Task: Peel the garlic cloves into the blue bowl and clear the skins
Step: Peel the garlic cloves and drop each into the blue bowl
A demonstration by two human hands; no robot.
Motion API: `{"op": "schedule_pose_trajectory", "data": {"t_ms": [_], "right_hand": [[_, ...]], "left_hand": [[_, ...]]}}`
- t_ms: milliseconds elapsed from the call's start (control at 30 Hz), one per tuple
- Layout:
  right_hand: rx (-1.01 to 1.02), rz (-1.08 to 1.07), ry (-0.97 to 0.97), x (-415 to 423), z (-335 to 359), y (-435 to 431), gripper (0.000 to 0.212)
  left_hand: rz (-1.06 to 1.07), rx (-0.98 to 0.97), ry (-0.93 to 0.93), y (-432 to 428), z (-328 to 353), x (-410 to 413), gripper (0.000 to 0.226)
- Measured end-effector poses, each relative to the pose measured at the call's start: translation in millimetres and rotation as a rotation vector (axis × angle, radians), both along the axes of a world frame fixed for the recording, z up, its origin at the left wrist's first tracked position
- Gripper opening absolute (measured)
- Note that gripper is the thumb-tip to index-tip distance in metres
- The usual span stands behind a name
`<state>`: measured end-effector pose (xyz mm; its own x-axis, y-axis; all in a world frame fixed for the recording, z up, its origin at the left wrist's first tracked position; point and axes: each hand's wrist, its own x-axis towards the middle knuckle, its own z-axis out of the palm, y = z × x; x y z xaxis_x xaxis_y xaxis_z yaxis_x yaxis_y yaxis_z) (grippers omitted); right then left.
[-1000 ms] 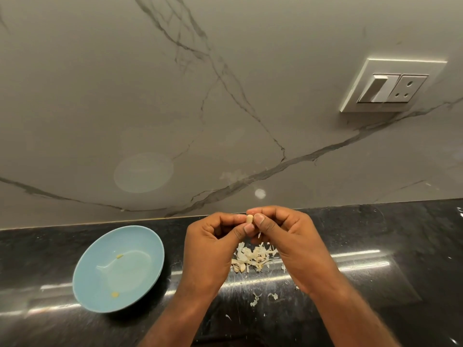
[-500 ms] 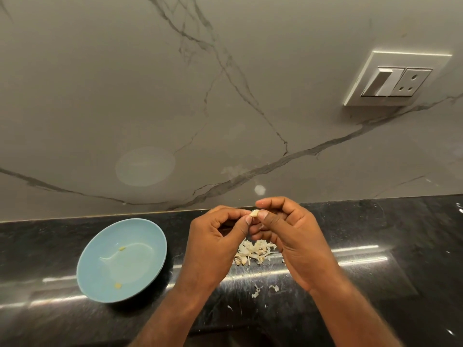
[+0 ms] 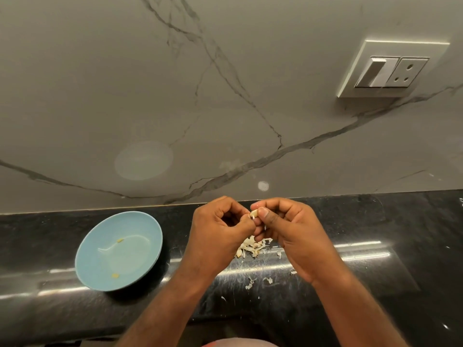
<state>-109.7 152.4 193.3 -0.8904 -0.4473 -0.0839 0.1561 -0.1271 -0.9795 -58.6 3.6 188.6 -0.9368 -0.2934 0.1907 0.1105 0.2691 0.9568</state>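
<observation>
one grey veined wall (image 3: 100, 96) fills the upper view, and the black counter (image 3: 400, 234) runs below it. left hand (image 3: 218, 234) and right hand (image 3: 295, 231) meet above the counter, fingers curled. the blue bowl (image 3: 140, 226) sits to their left, apart. a switch plate (image 3: 390, 68) is on the wall at right. skins (image 3: 251, 247) lie heaped under the hands. both hands pinch the garlic clove (image 3: 254, 213). two yellowish bits (image 3: 120, 240) lie in the bowl.

Your left hand (image 3: 218, 229) and right hand (image 3: 293, 229) meet fingertip to fingertip, both pinching one garlic clove (image 3: 254, 213) above the black counter (image 3: 400, 221). Loose skins (image 3: 251, 247) lie just below them. At nine o'clock sits the blue bowl (image 3: 140, 229), and at two o'clock the wall switch plate (image 3: 390, 68).
</observation>
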Motion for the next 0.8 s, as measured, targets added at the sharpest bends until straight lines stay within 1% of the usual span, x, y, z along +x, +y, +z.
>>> {"op": "schedule_pose_trajectory", "data": {"t_ms": [133, 233, 367, 500, 567, 600, 667, 800], "right_hand": [[-0.086, 0.045, -0.122, -2, -3, 8, 0.021], [-0.116, 0.037, -0.149, -3, -6, 12, 0.025], [-0.098, -0.022, -0.081, 0, -12, 19, 0.021], [-0.065, 0.016, -0.052, 7, -18, 27, 0.025], [-0.007, 0.039, -0.017, 9, -20, 31, 0.025], [0.027, 0.042, 0.009, 9, -23, 32, 0.024], [0.079, 0.034, 0.043, 11, -26, 35, 0.02], [0.071, 0.007, 0.073, 9, -28, 32, 0.011]], "left_hand": [[-0.028, 0.079, -0.045, 10, 2, 0, 0.006], [-0.018, 0.125, -0.064, 21, 5, 1, 0.007], [0.013, 0.134, -0.089, 31, 5, 4, 0.011], [0.074, 0.089, -0.112, 36, -3, 10, 0.007], [0.084, 0.042, -0.122, 38, -7, 15, 0.01], [0.084, 0.027, -0.132, 40, -9, 16, 0.013], [0.084, 0.029, -0.156, 44, -11, 18, 0.009], [0.066, 0.004, -0.148, 44, -8, 13, 0.008]]}}
